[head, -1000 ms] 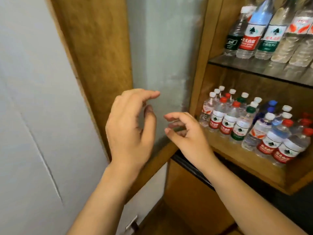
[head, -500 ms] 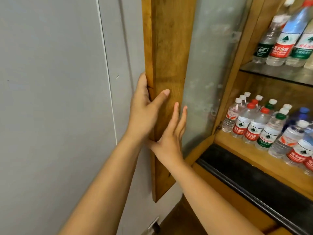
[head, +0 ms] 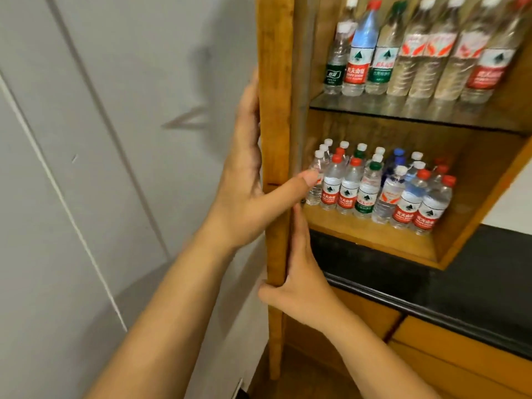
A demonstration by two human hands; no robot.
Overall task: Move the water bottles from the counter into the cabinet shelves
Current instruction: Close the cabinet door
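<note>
Fingers of the left hand (head: 244, 180) wrap behind the cabinet door (head: 275, 110), seemingly gripping, thumb in front; right hand (head: 302, 280) fingers lie straight, pressed together, against its inner edge.

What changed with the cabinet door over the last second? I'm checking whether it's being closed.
Both hands went from free in the air to the door: left hand grips its edge, right hand presses lower down. The door swung from broadside to edge-on. The bottles on both shelves stayed put.
</note>
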